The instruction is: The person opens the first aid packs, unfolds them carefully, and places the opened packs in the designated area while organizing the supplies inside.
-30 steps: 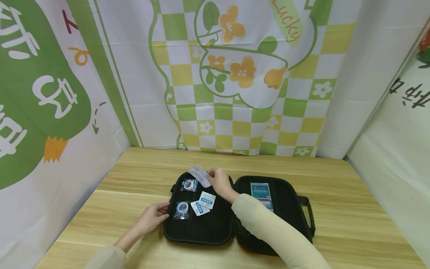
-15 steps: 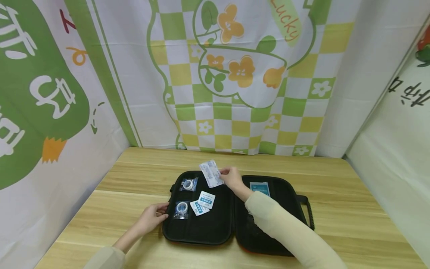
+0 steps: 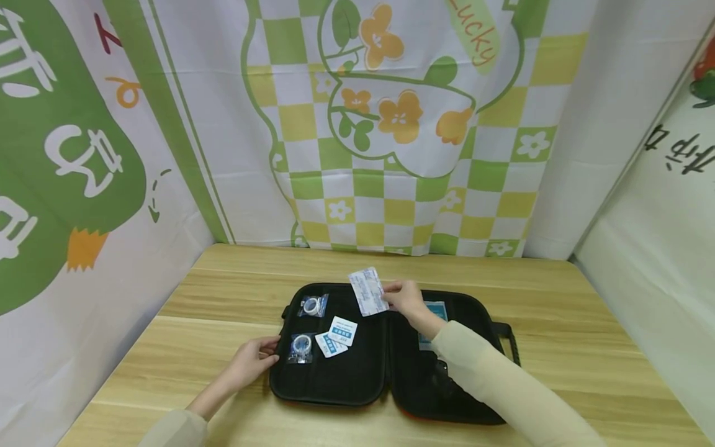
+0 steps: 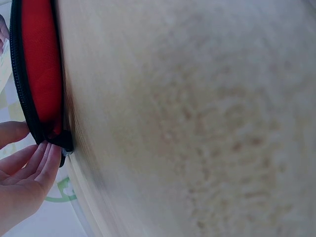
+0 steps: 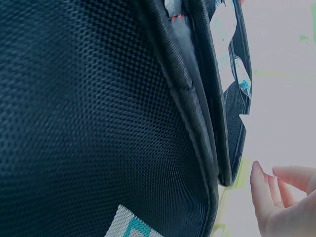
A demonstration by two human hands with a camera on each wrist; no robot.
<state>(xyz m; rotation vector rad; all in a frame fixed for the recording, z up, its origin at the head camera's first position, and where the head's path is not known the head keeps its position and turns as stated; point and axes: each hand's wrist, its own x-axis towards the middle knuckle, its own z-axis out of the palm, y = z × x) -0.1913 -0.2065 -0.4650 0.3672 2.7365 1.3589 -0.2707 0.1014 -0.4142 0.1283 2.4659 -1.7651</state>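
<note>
A black zip case (image 3: 357,382) lies unfolded on the wooden table. My right hand (image 3: 410,304) pinches the right edge of a white printed packet (image 3: 367,292), tilted above the back of the case near its hinge. At the case's left edge, my left hand (image 3: 254,362) holds the rim between thumb and fingers; the left wrist view shows the red outer side (image 4: 42,64) there. Inside the left half are two ring-shaped rolls in clear wrappers, a rear one (image 3: 313,306) and a front one (image 3: 301,347), beside two overlapping white-and-blue sachets (image 3: 343,331).
In the right half lies a teal packet (image 3: 436,308), partly hidden by my right arm. A carry handle (image 3: 511,344) sticks out from the case's right side. Wooden tabletop (image 3: 575,347) surrounds the case, and a patterned curtain (image 3: 385,211) hangs behind the table.
My right hand has moved right with the white packet, from the back of the left half toward the hinge, and the packet has turned more upright. The left hand stays at the rim.
</note>
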